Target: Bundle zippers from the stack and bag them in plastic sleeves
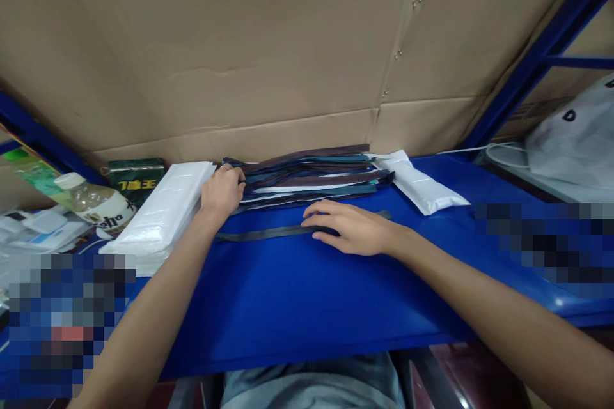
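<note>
One long, dark strip (268,234) lies flat on the blue table (288,313), in front of the person. The right hand (352,228) is over this strip and hides part of it. Its fingers are a little bent, and there is a gap between them and the thumb. I cannot tell if it touches the strip.

Just behind is a messy pile of strips (311,169), brown, blue-green, black and white. The left hand (223,192) is at the left end of the pile, with its fingers bent down. I cannot tell if they grip any strips.

A white stack (165,198) sits just left of that hand. A white packet (426,185) lies at the pile's right end. Farther left are a bottle (98,201) and a dark green pouch (137,172). Behind everything stands a big cardboard wall (230,45).
</note>
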A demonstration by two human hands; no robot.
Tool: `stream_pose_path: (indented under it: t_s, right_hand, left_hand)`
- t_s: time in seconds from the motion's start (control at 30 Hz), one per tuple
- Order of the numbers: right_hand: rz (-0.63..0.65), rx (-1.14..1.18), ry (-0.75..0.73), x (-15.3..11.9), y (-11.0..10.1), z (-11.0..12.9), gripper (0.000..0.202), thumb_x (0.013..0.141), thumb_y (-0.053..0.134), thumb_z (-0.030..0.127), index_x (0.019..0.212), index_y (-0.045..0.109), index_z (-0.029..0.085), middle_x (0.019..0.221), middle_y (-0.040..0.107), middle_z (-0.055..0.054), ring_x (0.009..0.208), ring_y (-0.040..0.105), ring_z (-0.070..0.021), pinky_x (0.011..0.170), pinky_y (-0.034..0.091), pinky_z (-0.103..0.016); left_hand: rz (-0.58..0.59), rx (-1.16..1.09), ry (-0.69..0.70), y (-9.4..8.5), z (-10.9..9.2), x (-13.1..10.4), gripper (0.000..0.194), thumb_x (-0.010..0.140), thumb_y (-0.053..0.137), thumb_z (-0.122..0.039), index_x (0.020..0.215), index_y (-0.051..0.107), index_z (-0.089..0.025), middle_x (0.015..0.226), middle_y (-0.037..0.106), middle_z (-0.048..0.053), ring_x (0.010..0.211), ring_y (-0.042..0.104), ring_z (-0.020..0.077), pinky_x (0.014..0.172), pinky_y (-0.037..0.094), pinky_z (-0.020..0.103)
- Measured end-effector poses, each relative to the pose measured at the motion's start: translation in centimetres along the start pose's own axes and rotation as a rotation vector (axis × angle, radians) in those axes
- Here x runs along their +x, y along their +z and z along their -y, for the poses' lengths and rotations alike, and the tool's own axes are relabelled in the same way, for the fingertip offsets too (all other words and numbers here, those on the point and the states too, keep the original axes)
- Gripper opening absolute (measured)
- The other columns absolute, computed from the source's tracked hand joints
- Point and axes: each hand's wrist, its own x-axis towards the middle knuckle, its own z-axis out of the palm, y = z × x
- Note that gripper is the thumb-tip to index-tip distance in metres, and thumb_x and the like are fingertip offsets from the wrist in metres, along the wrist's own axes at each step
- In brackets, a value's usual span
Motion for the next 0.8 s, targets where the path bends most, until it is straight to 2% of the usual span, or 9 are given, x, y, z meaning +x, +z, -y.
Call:
stream_pose_path:
  t_s: [0.1,0.2,0.27,0.37,0.5,0.57,0.67,0.8]
  right_hand:
    - [-0.047,-0.003,0.023,0.1,0.0,0.2,0.035,0.106,0.054,0.03,0.138,0.068,0.023,0.142,0.066,-0.012,0.129,0.065,-0.0286,0.111,0.054,-0.048]
    - [-0.115,-0.006,0.067,0.2,0.2,0.6,0.035,0.106,0.055,0.032,0.138,0.069,0.025,0.14,0.068,-0.011,0.129,0.065,-0.029,0.111,0.053,-0.048]
    - [-0.169,0.034,0.116,0.5,0.4,0.9,0.035,0.106,0.056,0.035,0.138,0.068,0.026,0.137,0.07,-0.01,0.126,0.067,-0.0277,0.109,0.053,-0.045]
    - [-0.264,0.166,0.214,1.0,0.7,1.5,0.034,0.105,0.061,0.042,0.133,0.071,0.024,0.128,0.075,-0.008,0.111,0.072,-0.0247,0.099,0.056,-0.04]
    - [-0.342,0.418,0.296,1.5,0.7,2.0,0.03,0.104,0.062,0.049,0.108,0.077,0.023,0.104,0.079,-0.003,0.091,0.072,-0.0203,0.08,0.054,-0.031]
    - [-0.355,0.525,0.297,1.5,0.6,2.0,0.033,0.104,0.061,0.051,0.098,0.077,0.022,0.093,0.078,-0.002,0.085,0.071,-0.0194,0.075,0.052,-0.03]
    - [-0.38,0.596,0.292,1.3,0.5,2.0,0.033,0.104,0.061,0.05,0.095,0.075,0.021,0.088,0.075,-0.002,0.082,0.069,-0.0188,0.073,0.051,-0.029]
    - [-0.382,0.383,0.239,1.2,0.0,2.1,0.028,0.107,0.055,0.042,0.094,0.069,0.021,0.087,0.07,-0.003,0.078,0.062,-0.0178,0.073,0.048,-0.03]
  left_hand:
    - [-0.064,-0.076,0.004,-0.9,-0.2,-0.8,0.019,0.099,0.062,-0.03,0.113,0.075,-0.023,0.112,0.077,0.01,0.102,0.072,0.0278,0.089,0.057,0.039]
    - [-0.126,-0.246,0.08,-2.2,-1.4,-2.5,0.017,0.102,0.061,-0.031,0.109,0.075,-0.024,0.099,0.08,0.006,0.091,0.074,0.0245,0.082,0.055,0.035]
    - [-0.163,-0.375,0.168,-3.0,-2.9,-4.0,0.015,0.102,0.061,-0.03,0.107,0.075,-0.025,0.096,0.08,0.004,0.088,0.075,0.0226,0.081,0.055,0.033]
    - [-0.174,-0.533,0.283,-3.7,-5.9,-6.4,0.014,0.102,0.062,-0.03,0.106,0.075,-0.024,0.095,0.081,0.002,0.084,0.075,0.0199,0.08,0.055,0.032]
    - [-0.143,-0.66,0.381,-3.7,-8.8,-8.7,0.013,0.102,0.064,-0.03,0.105,0.075,-0.025,0.098,0.081,0.0,0.082,0.074,0.0166,0.072,0.055,0.028]
    - [-0.141,-0.708,0.393,-3.7,-9.3,-9.1,0.012,0.102,0.064,-0.03,0.105,0.075,-0.024,0.098,0.081,-0.001,0.081,0.074,0.0155,0.069,0.055,0.026]
    - [-0.141,-0.751,0.385,-3.8,-9.3,-9.3,0.012,0.102,0.064,-0.031,0.101,0.074,-0.024,0.096,0.08,-0.001,0.082,0.074,0.0152,0.069,0.056,0.025]
    - [-0.11,-0.715,0.38,-3.9,-9.0,-9.0,0.015,0.103,0.062,-0.033,0.102,0.074,-0.025,0.097,0.08,0.001,0.085,0.074,0.0171,0.071,0.057,0.028]
